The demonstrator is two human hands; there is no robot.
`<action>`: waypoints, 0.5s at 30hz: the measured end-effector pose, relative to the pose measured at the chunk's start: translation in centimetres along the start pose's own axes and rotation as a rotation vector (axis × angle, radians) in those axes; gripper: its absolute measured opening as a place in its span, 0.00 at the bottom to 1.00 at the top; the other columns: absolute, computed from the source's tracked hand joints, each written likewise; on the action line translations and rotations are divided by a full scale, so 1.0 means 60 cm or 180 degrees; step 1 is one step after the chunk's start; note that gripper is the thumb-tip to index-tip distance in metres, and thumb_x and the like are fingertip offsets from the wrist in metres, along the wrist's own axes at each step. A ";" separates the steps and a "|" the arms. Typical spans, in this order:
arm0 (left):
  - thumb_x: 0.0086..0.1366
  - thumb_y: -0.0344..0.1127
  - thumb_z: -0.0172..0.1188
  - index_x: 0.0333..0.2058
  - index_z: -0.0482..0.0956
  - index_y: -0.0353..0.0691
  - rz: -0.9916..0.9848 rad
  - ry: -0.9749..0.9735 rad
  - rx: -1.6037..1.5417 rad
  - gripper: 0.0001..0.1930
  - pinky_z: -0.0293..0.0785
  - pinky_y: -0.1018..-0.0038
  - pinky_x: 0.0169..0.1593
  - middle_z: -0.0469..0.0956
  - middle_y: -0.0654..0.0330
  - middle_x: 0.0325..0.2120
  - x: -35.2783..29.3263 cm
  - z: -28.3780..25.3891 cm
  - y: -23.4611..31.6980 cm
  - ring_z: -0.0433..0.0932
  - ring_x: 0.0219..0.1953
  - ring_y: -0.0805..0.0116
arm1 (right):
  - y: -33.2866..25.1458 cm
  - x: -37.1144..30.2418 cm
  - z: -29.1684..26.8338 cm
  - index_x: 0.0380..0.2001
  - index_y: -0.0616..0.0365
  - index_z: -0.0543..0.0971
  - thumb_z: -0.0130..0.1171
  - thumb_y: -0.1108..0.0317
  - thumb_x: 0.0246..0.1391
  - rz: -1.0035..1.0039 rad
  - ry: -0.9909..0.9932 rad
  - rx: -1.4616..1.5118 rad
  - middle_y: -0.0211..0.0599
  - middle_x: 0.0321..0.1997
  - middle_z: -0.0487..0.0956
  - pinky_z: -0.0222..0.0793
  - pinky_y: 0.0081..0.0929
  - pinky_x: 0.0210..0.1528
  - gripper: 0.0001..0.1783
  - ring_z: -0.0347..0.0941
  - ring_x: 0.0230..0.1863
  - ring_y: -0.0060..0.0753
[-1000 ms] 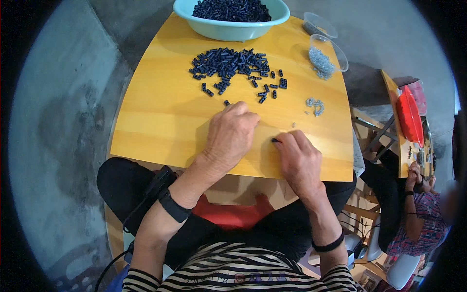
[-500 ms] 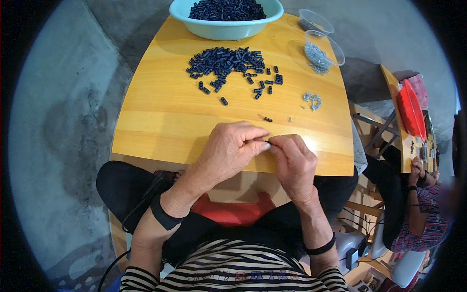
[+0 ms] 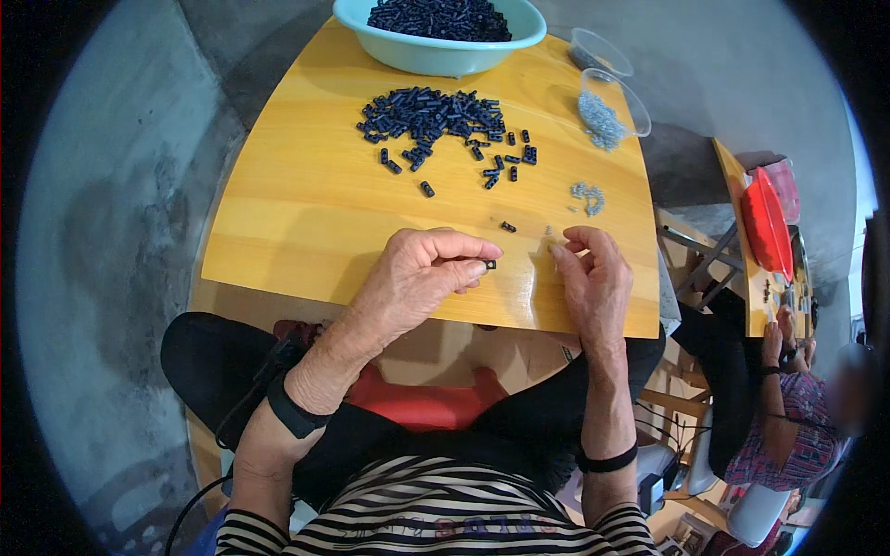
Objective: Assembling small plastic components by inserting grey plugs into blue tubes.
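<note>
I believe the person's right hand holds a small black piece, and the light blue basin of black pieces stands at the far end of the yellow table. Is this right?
Not quite: the head view shows the left hand holding the small black piece. The light blue basin of black pieces does stand at the far end of the yellow table.

Printed lettering [image 3: 482, 528] crosses the chest of the black-and-cream striped shirt [image 3: 436, 486], well behind the person's fingers [image 3: 464, 246], toward the body. Small dark characters sit at its left; larger, blockier ones in muted red and violet follow rightward, blurred.
</note>
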State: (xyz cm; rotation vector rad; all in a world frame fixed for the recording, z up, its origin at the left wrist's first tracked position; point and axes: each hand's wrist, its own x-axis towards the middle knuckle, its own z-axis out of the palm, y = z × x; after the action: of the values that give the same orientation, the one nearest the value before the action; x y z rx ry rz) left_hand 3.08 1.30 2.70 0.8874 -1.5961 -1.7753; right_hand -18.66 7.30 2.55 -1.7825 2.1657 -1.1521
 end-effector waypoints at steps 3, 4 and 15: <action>0.62 0.30 0.58 0.42 0.80 0.34 -0.0162 -0.0081 -0.0172 0.11 0.74 0.81 0.40 0.80 0.64 0.30 -0.002 0.001 0.002 0.76 0.32 0.80 | 0.003 0.011 0.010 0.33 0.59 0.76 0.64 0.69 0.47 -0.0153 0.0024 -0.0262 0.41 0.29 0.78 0.72 0.31 0.29 0.10 0.77 0.28 0.38; 0.62 0.30 0.58 0.42 0.80 0.34 -0.0170 -0.0074 -0.0169 0.11 0.74 0.81 0.40 0.80 0.64 0.30 -0.002 0.000 0.001 0.76 0.32 0.80 | 0.002 0.013 0.014 0.32 0.59 0.76 0.64 0.68 0.47 -0.0276 0.0062 -0.0407 0.41 0.28 0.77 0.72 0.33 0.30 0.10 0.77 0.29 0.40; 0.60 0.29 0.60 0.40 0.80 0.31 -0.0215 -0.0021 -0.0802 0.11 0.73 0.81 0.38 0.80 0.62 0.28 0.000 -0.010 0.003 0.75 0.30 0.78 | 0.004 0.034 0.034 0.27 0.58 0.75 0.60 0.70 0.48 -0.0287 0.0034 -0.0381 0.43 0.28 0.76 0.71 0.39 0.32 0.05 0.75 0.30 0.49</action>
State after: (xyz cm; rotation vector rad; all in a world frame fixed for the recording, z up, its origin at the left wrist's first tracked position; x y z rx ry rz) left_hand 3.59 0.91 2.86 0.8235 -1.3223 -1.9751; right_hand -18.41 4.52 1.74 -1.9455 2.2255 -1.0732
